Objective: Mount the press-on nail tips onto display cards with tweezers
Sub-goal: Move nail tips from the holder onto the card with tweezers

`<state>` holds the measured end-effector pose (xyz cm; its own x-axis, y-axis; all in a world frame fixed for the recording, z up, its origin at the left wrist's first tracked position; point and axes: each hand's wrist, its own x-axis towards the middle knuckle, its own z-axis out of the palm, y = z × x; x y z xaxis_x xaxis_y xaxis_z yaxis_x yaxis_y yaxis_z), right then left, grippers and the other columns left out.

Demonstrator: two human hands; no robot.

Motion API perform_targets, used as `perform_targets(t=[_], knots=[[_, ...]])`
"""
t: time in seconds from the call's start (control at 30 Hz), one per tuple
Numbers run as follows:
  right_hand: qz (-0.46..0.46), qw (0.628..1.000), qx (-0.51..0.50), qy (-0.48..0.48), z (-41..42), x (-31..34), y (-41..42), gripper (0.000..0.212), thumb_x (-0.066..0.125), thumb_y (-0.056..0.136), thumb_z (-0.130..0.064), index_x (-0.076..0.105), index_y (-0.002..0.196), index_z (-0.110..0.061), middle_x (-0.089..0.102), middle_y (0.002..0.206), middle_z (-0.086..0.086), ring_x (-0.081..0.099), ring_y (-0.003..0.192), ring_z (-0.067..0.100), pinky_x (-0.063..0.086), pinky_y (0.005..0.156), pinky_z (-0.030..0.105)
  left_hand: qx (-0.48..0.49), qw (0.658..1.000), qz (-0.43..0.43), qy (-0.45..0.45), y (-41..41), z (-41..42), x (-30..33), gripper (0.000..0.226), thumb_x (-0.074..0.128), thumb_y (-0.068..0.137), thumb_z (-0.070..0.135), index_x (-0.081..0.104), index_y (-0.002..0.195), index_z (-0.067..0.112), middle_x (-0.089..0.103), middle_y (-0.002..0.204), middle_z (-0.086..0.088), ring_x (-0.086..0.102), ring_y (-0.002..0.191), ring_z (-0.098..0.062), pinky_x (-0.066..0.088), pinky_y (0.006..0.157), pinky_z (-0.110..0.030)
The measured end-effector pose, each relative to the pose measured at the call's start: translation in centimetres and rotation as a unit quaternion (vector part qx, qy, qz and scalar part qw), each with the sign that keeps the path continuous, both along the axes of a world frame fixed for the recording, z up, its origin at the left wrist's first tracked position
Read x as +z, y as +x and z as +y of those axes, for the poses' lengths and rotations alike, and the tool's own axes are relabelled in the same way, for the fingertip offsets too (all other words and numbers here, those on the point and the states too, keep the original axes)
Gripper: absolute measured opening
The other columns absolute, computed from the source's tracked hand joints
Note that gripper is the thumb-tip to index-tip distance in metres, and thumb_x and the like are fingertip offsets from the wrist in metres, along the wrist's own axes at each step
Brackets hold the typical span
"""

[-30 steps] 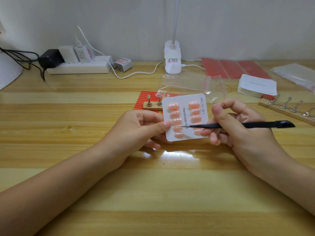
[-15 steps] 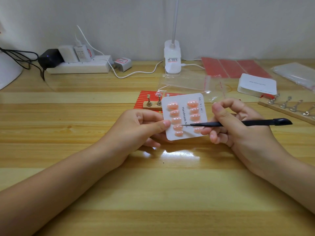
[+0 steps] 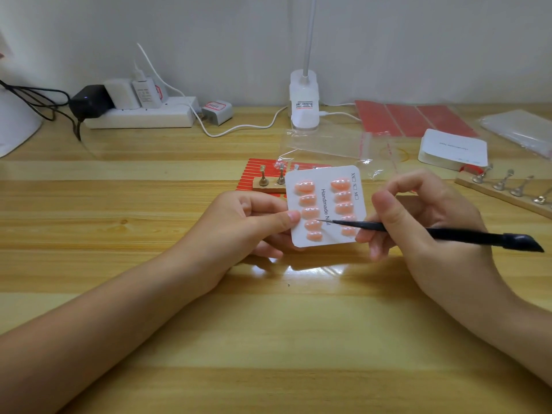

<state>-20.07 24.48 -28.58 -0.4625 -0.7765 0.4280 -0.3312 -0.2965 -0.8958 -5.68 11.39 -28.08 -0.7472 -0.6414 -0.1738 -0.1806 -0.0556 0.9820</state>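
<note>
The left hand (image 3: pixel 248 225) holds a white display card (image 3: pixel 325 204) above the wooden surface (image 3: pixel 268 339), its thumb pressed on the card's left edge and its fingers curled behind. The card stands nearly upright in portrait, its long axis running away from the person and leaning slightly left at the top. Two columns of pink press-on nail tips (image 3: pixel 310 212) run along that axis, five on the left, the right column partly hidden by the other hand. Between the columns, print running down the card reads "Handmade N…l", partly crossed by the tool; at the top right corner it reads "XS S M" with small boxes. The right hand (image 3: pixel 424 225) pinches a slim black tool (image 3: pixel 448 234) like a pen; whether it is a pair of tweezers cannot be told. It lies nearly level, its fine tip pointing left over the card's middle, its broader slanted end pointing right. Behind lie a small wooden block with metal stands (image 3: pixel 268 182), a clear bag (image 3: pixel 331 144), a stack of white cards (image 3: pixel 452 149) and a power strip (image 3: pixel 140 115).
</note>
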Motion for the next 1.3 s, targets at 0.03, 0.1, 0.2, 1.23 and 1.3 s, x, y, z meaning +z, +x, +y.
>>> perform_targets(t=[0.03,0.1,0.2,1.23,1.3], knots=[[0.031,0.999,-0.004,-0.01,0.1,-0.1,0.1,0.011,0.057,0.084,-0.023,0.051,0.078,-0.016,0.066,0.063,0.008,0.058,0.042,0.011,0.048,0.045,0.018,0.0,1.0,0.0,0.0,0.0,0.0,0.0,0.011,0.065,0.08,0.011,0.074,0.074,0.011,0.072,0.072,-0.008,0.066,0.059,-0.009,0.055,0.053,-0.019],[0.089,0.996,-0.012,-0.025,0.2,-0.5,0.1,0.015,0.06,0.086,-0.02,0.049,0.078,-0.014,0.063,0.059,0.01,0.059,0.044,0.01,0.048,0.045,0.02,0.001,1.0,-0.001,0.001,0.0,0.0,0.0,0.01,0.065,0.08,0.011,0.074,0.075,0.009,0.072,0.073,-0.009,0.066,0.06,-0.01,0.055,0.054,-0.021],[0.163,0.985,-0.014,-0.047,0.3,-0.9,0.1,0.016,0.06,0.088,-0.02,0.047,0.079,-0.016,0.061,0.056,0.002,0.061,0.05,0.002,0.047,0.048,0.014,0.0,1.0,-0.002,0.0,0.1,0.0,0.0,0.009,0.065,0.081,0.011,0.073,0.077,0.007,0.072,0.074,-0.011,0.065,0.06,-0.01,0.055,0.055,-0.022],[0.29,0.953,-0.049,-0.071,-0.1,-1.4,-0.2,0.038,0.037,0.095,-0.033,0.06,0.074,-0.012,0.059,0.062,-0.005,0.059,0.064,0.005,0.041,0.058,0.005,0.021,0.999,0.021,0.015,0.1,0.2,0.4,0.012,0.063,0.081,0.011,0.071,0.073,0.009,0.071,0.07,-0.004,0.065,0.058,-0.007,0.049,0.047,-0.015],[0.29,0.953,-0.049,-0.07,-0.2,-1.5,-0.2,0.038,0.038,0.095,-0.032,0.061,0.073,-0.011,0.059,0.066,-0.003,0.06,0.065,0.004,0.042,0.057,0.007,0.018,1.0,0.02,0.015,0.1,0.1,0.4,0.009,0.063,0.08,0.011,0.07,0.076,0.007,0.071,0.073,-0.005,0.065,0.059,-0.008,0.049,0.048,-0.015]])
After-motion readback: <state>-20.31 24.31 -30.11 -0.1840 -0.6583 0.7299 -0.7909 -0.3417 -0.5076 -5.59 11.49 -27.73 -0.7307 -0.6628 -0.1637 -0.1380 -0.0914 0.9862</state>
